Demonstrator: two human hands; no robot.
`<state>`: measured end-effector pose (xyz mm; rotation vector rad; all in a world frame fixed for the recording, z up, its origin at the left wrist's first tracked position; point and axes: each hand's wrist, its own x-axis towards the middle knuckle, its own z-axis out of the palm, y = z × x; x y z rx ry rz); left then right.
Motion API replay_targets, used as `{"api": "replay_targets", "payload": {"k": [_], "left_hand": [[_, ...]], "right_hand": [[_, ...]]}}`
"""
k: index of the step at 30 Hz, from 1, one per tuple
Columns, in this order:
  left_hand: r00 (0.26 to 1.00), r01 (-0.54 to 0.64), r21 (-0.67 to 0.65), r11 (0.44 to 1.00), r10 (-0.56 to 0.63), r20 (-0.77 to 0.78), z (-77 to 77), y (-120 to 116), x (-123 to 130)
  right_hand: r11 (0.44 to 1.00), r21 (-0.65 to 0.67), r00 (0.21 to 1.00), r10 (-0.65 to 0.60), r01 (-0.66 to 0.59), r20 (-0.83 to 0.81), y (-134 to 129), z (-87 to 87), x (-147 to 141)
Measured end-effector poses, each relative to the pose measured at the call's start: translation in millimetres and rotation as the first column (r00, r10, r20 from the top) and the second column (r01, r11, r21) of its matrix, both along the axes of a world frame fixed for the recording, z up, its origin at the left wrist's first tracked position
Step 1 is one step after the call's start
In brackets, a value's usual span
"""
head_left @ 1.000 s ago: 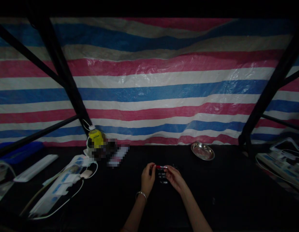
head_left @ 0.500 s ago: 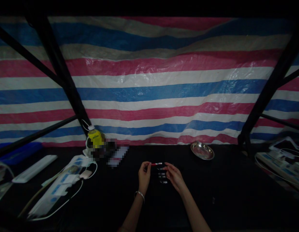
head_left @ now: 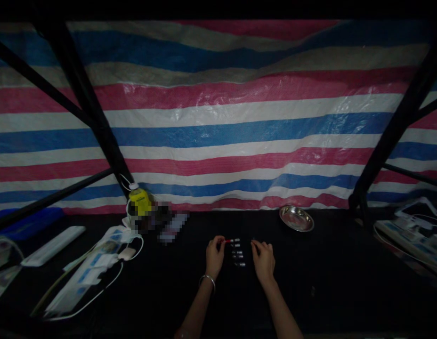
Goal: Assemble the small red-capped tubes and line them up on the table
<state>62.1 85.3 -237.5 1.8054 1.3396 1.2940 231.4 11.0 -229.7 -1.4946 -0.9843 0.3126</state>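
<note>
My left hand [head_left: 214,256], with a bracelet at its wrist, pinches a slim red pen-like tool [head_left: 228,241] whose silver end points right. Just below that end begins a column of several small shiny metal pieces [head_left: 238,256], lying crosswise on the black table [head_left: 236,301]. To the right of them, my right hand [head_left: 263,260] has thumb and forefinger brought together. Something tiny may be at its fingertips, too small and dark to make out. Neither hand covers the column.
Behind to the right sits a round metal dish [head_left: 296,219]. On the left are a power strip [head_left: 84,273] with white cables, a yellow bottle [head_left: 141,201], a long white bar [head_left: 54,246] and a blue tray [head_left: 28,223]. A striped sheet [head_left: 239,136] hangs behind, between black posts.
My right hand has drawn away to the right from the metal pieces and turned palm down. My left hand has shifted slightly right, with the red tool still in it.
</note>
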Motion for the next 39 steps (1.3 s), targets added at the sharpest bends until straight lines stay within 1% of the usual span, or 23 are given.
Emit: {"api": "replay_targets", "payload": {"k": [3,7,10,12,14,16,18,19,20,22,24,26,29,32,34,37,39], "left_hand": [[0.996,0.020,0.024,1.000,-0.018,-0.091,1.8,-1,0],[0.970,0.031,0.056,0.998,-0.017,-0.244,11.2,-9,4],[0.928,0.114,0.101,0.988,-0.070,-0.367,18.2,-20,8],[0.883,0.181,0.119,0.976,-0.108,-0.456,19.4,-27,10],[0.837,0.220,0.123,0.968,-0.123,-0.533,17.6,-33,10],[0.801,0.226,0.115,0.967,-0.117,-0.587,14.2,-36,9],[0.772,0.227,0.099,0.969,-0.118,-0.625,11.4,-37,9],[0.759,0.231,0.086,0.969,-0.124,-0.639,10.8,-36,10],[0.749,0.232,0.072,0.970,-0.131,-0.650,10.7,-35,11],[0.728,0.247,0.042,0.968,-0.157,-0.667,11.9,-34,13],[0.704,0.273,0.015,0.962,-0.189,-0.685,13.8,-33,15],[0.682,0.280,-0.007,0.960,-0.203,-0.702,15.3,-33,16],[0.661,0.279,-0.014,0.960,-0.203,-0.722,16.4,-34,17],[0.655,0.302,-0.005,0.953,-0.211,-0.726,17.7,-35,20],[0.656,0.323,-0.006,0.947,-0.228,-0.720,18.7,-33,24],[0.655,0.335,-0.024,0.942,-0.252,-0.712,19.9,-31,32],[0.657,0.333,-0.028,0.942,-0.254,-0.710,19.8,-30,35]], "right_hand": [[0.999,-0.030,0.993,-0.012,0.016,0.115,-2,-5.6,1],[0.997,-0.081,0.969,0.005,0.015,0.246,-2,-5.8,3],[0.995,-0.095,0.947,0.008,0.024,0.322,-9,1.5,1],[0.995,-0.075,0.932,-0.038,0.070,0.361,-22,7.1,-2],[0.981,-0.057,0.908,-0.148,0.184,0.393,-44,10.1,-4],[0.937,-0.036,0.853,-0.299,0.347,0.429,-69,8.1,-1],[0.870,-0.063,0.785,-0.408,0.489,0.466,-92,0.6,7],[0.817,-0.091,0.744,-0.464,0.569,0.481,-101,-4.5,13],[0.788,-0.132,0.728,-0.471,0.601,0.498,-107,-9.8,20],[0.814,-0.241,0.768,-0.337,0.528,0.545,-111,-19.4,32],[0.832,-0.329,0.791,-0.195,0.446,0.580,-104,-25.2,40],[0.841,-0.392,0.793,-0.070,0.373,0.605,-89,-26.5,43],[0.857,-0.434,0.781,0.063,0.277,0.622,-62,-22.7,38],[0.870,-0.444,0.789,0.116,0.213,0.604,-41,-20.0,33],[0.888,-0.432,0.806,0.136,0.160,0.576,-33,-21.4,31],[0.920,-0.388,0.857,0.160,0.050,0.490,-28,-23.3,34],[0.944,-0.329,0.905,0.151,-0.013,0.399,-29,-17.9,34]]}}
